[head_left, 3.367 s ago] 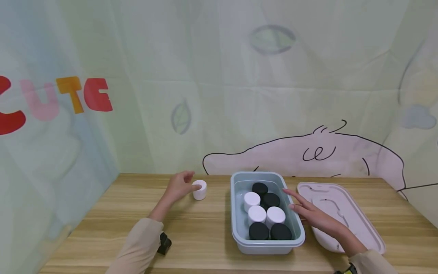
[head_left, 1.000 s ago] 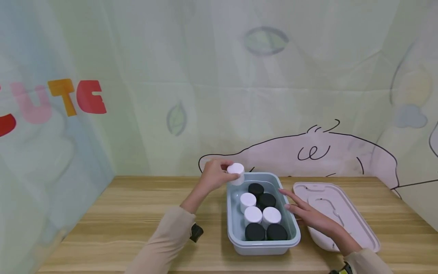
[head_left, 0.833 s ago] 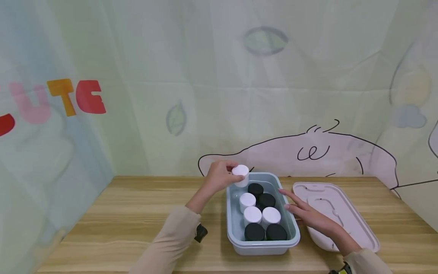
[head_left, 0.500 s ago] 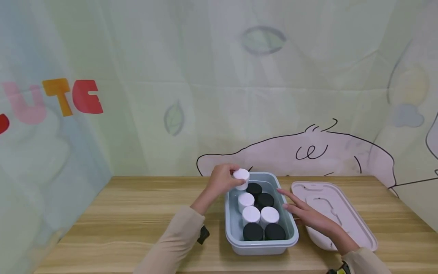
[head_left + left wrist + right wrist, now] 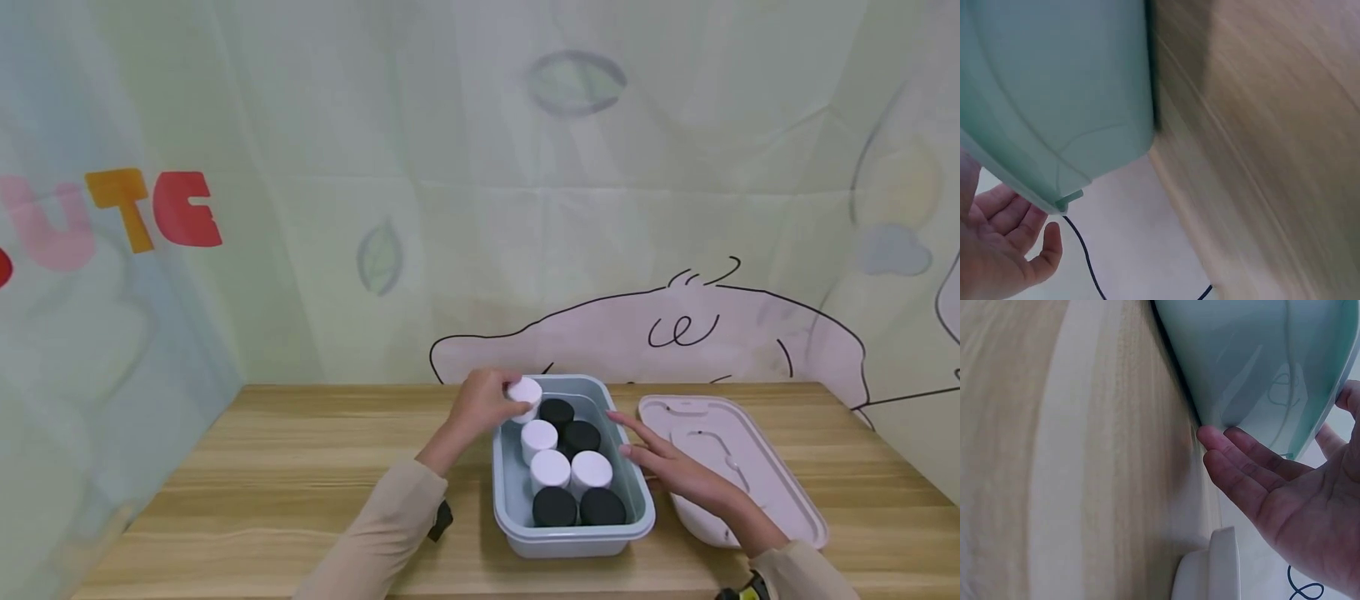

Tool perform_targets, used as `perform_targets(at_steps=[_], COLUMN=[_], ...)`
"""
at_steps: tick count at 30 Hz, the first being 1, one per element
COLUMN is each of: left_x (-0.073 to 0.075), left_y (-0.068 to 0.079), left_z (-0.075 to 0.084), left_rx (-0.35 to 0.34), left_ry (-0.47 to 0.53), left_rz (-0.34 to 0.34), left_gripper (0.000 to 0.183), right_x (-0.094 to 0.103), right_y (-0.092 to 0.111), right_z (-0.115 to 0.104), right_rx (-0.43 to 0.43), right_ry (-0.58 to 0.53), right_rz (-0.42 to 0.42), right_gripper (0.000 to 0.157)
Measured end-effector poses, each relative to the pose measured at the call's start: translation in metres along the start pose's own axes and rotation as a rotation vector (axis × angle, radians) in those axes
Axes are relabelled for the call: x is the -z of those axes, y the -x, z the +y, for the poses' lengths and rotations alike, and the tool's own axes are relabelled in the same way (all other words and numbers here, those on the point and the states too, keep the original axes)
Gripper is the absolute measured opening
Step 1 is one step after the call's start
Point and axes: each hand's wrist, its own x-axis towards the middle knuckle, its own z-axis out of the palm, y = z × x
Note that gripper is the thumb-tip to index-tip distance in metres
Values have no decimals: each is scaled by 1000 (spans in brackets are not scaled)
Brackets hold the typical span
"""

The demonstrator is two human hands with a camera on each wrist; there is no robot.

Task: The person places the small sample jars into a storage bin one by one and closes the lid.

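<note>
In the head view my left hand pinches a small white jar between thumb and fingers, at the back left corner of a pale blue plastic bin. Inside the bin stand three more white jars and several black-topped jars. The left wrist view shows my left hand beyond the bin's wall, which hides the jar. My right hand lies along the bin's right side. Seen from the right wrist, its extended fingers touch the bin's outer wall.
A pale pink lid with moulded grooves lies on the wooden table, right of the bin and partly under my right forearm. A printed cloth backdrop hangs behind the table's far edge.
My left hand took the white jar from the table left of the bin, carried it right over the back left corner, and lowered it there. The right hand stays at the bin's side.
</note>
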Motion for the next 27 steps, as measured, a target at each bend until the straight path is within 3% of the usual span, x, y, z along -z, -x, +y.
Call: perform_targets(at_steps=[5, 14, 27], left_x=[-3, -5, 5], left_y=[2, 3, 10], left_z=[0, 1, -1], left_rx=[-54, -77, -59], left_ry=[-122, -210, -38], left_rz=[1, -18, 8], left_gripper=[39, 41, 40], right_x=[0, 0, 1], right_y=[0, 1, 1], right_z=[-1, -1, 2], right_rx=[7, 4, 12], right_ry=[2, -2, 11], right_rz=[-5, -9, 21], right_gripper=[57, 57, 56])
